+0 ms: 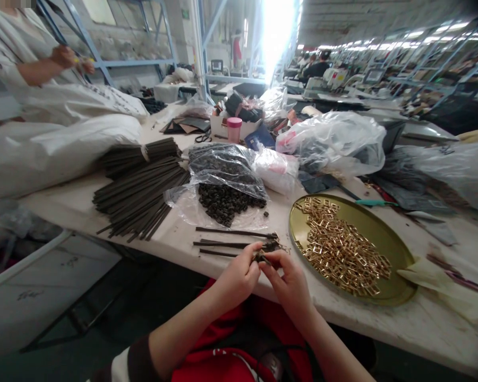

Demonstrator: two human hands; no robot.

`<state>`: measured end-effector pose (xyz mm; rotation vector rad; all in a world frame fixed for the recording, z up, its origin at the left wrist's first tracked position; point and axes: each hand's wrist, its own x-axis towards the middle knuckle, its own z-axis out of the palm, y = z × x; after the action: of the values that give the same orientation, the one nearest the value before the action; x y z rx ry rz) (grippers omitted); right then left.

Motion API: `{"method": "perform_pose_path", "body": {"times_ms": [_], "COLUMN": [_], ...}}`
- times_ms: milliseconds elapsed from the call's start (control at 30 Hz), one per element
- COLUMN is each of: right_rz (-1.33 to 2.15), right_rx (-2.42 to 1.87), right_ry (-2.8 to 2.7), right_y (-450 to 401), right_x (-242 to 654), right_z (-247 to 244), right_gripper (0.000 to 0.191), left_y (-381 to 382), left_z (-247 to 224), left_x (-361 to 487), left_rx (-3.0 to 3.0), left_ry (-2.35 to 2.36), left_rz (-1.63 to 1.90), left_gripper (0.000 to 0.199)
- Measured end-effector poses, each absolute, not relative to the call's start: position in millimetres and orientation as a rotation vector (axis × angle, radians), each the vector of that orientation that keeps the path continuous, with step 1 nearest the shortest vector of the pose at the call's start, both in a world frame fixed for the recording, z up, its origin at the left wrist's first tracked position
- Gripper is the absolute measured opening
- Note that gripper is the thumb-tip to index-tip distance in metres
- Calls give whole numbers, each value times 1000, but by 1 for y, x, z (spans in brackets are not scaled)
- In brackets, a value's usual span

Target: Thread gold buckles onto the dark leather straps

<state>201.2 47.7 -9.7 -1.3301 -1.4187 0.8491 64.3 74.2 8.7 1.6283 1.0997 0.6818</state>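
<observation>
My left hand [241, 275] and my right hand [291, 278] meet at the table's front edge. Thumbs and fingers of both are pinched around a small dark strap end [262, 258] with a golden glint on it; the fingers hide most of it. Just beyond them lie several narrow dark straps [235, 232], with gold buckles at their right ends. One strap runs behind my left hand, and I cannot tell if it is the held one. To the right, a round gold-coloured tray [402, 284] bears a heap of gold rectangular buckles [342, 252].
Bundled dark straps [143, 185] lie at the left, beside an open plastic bag [227, 164] of small black pieces [227, 201]. Behind stand a pink-lidded jar [234, 130] and clear bags [334, 140]. Another person's hands [66, 57] work at the upper left, over white sacks [56, 148].
</observation>
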Motion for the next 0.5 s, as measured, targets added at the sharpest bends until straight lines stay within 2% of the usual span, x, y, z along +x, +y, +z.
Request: {"method": "perform_pose_path", "body": {"times_ms": [100,233,333,433,500], "right_rz": [790,890,1236,1646,1782], "right_rx": [-1237,-1293,-1247,-1091,-1019], "right_ry": [-1511,-1305,-983,-735,-683], "right_y": [38,33,32,27,23], "right_x": [198,192,189,188,189], "right_z": [-4,-2,-4,-6,-6], "right_gripper": [17,21,20,28,29], "left_y": [69,57,49,44,43], "left_z": [12,16,17,17,16], "left_x": [58,52,49,47,46], "left_rx": [1625,1699,1769,1788,1764], "left_ry": [1071,1024,1030,1005,991], "left_rz": [666,653,593,578,578], "left_gripper": [52,56,60,61,61]}}
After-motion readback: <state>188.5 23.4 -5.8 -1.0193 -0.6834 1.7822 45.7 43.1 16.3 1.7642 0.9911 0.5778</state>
